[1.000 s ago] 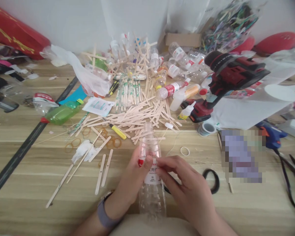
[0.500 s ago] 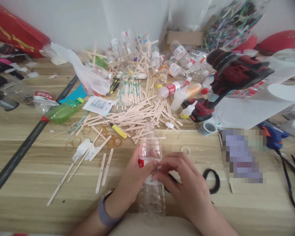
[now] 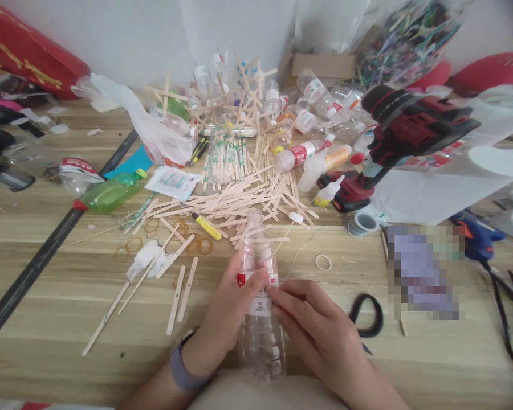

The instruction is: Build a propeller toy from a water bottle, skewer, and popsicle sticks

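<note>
A clear plastic bottle (image 3: 263,341) without a cap lies close to my body, its neck pointing away from me. Around its middle runs a white and red label (image 3: 260,304). My left hand (image 3: 239,299) is wrapped round the bottle's left side, thumb resting on top near the label's upper edge. From the right, my right hand (image 3: 312,319) has thumb and fingertips pinched together at the label's right edge; whether a bit of label is between them is hidden. Black-handled scissors (image 3: 370,316) lie just right of my right hand, mostly behind it.
Wooden craft sticks (image 3: 239,199) are heaped beyond the bottle. A yellow utility knife (image 3: 207,226) and rubber bands (image 3: 203,246) lie left of its neck. Farther right stand a red and black cordless drill (image 3: 393,142), a small tub (image 3: 362,223) and a blue glue gun (image 3: 474,233).
My right hand's fingers have drawn together and moved slightly down along the label's right side. The bottle has turned a little, showing more label print. My left hand keeps its hold.
</note>
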Demonstrator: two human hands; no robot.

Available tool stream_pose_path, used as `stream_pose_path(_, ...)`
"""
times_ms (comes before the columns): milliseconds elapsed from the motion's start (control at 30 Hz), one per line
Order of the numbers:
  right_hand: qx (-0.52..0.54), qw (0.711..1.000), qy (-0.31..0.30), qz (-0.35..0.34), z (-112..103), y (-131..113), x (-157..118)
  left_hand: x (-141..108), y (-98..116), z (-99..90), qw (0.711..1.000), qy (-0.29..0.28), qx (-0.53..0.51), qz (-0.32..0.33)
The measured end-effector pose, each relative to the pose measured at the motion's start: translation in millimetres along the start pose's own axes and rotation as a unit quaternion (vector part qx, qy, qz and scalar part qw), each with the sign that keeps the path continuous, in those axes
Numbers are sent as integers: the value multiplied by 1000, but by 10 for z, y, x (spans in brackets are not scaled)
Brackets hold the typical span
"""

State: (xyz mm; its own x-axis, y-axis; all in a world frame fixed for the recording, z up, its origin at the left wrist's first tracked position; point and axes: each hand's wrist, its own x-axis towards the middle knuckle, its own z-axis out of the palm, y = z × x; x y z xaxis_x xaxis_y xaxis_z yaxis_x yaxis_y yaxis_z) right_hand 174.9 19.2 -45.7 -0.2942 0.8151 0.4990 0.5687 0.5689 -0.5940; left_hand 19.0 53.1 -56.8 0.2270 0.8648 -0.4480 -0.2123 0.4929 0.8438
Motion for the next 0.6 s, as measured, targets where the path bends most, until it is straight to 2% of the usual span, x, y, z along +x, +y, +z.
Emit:
stream_pose_path(200,-175,982,-16,-64,-20,12,20,-28,28,19,1000,7,3,26)
stream_pose_path(267,-201,976,-14,-80,-22,17,26,-43,57,38,999,6,-23,26)
stream_pose_path(467,-146,988,-25,-47,-31,14,10,-72,91,60,997,-20,-69,2)
stream_pose_path(600,-67,997,-32,-27,-67,22,-23,-71,75,53,997,-4,-82,-7)
